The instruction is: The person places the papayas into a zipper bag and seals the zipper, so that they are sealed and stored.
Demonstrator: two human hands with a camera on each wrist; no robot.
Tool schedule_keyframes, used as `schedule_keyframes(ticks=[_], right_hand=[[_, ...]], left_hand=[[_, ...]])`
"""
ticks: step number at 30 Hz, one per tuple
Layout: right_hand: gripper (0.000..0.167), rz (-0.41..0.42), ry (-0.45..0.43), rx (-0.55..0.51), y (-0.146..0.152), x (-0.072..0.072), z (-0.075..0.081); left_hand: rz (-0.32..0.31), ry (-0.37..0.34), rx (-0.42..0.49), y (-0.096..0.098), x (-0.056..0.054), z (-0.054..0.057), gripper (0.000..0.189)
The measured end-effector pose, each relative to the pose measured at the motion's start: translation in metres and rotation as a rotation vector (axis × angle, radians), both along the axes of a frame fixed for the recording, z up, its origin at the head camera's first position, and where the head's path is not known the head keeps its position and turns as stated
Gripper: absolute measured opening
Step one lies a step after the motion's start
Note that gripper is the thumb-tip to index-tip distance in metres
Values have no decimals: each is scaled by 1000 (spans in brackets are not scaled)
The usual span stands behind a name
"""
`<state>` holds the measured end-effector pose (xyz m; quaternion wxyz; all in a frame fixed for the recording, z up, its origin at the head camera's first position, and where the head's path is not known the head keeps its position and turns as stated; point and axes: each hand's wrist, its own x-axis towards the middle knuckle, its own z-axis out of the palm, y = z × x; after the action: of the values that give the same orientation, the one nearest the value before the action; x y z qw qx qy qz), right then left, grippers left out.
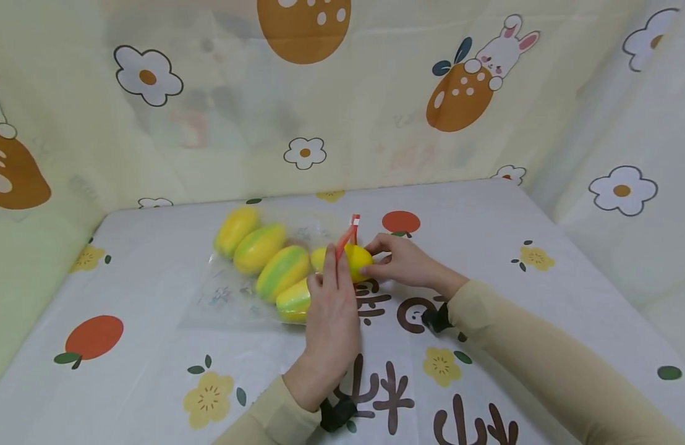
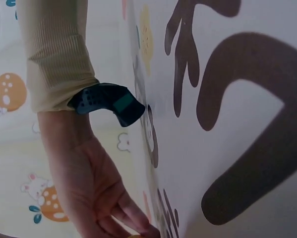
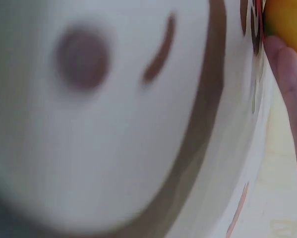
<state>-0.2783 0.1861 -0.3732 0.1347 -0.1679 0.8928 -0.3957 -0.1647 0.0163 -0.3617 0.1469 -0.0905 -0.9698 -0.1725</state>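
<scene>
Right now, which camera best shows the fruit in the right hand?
The head view: much of the yellow fruit shows in the right hand, partly behind the left hand. The right wrist view shows a cropped part at upper right; the left wrist view, only an apparent sliver at the bottom.

Yel. fruit w/ grn. stripes

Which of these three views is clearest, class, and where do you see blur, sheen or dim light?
Head view: clearest, evenly lit, yellow-green fruits readable, with faint sheen on the clear bag; left wrist view: dimmer, the right hand shaded; right wrist view: worst, the printed dot badly out of focus and the lower left corner dark.
</scene>
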Motion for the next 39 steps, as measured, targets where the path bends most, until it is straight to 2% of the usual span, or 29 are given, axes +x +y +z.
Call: schedule_keyframes(ticks=[4,7,11,13,17,23,28,34,39], right_hand=[[34,-24,-5,13,-8,1,2],[35,-80,-115,-55,-14,0,3],[38,-159,-304,-189,-21,-3,5],[40,-177,-335,-213,-21,-3,7],[44,-206,-297,-193,-20,-1,11],[46,-238,-198,-136,-19,0,12],[51,-238,-165,-65,-22,-1,10],[54,-265,-175,-44,-29,-6,9],[52,-306,-223,-116,-37,-10,8]], left_hand=[[-5,-3,8,-1,0,-1,86],[-14,-10,9,-2,-1,-1,89],[-4,-61,44,-7,-4,1,86],[6,-78,83,-9,-5,3,82],[1,-71,131,-10,-7,6,75],[-57,-59,98,-3,-1,6,87],[-49,-58,97,0,2,4,87],[-39,-83,95,1,0,5,88],[-35,-70,91,1,0,5,88]])
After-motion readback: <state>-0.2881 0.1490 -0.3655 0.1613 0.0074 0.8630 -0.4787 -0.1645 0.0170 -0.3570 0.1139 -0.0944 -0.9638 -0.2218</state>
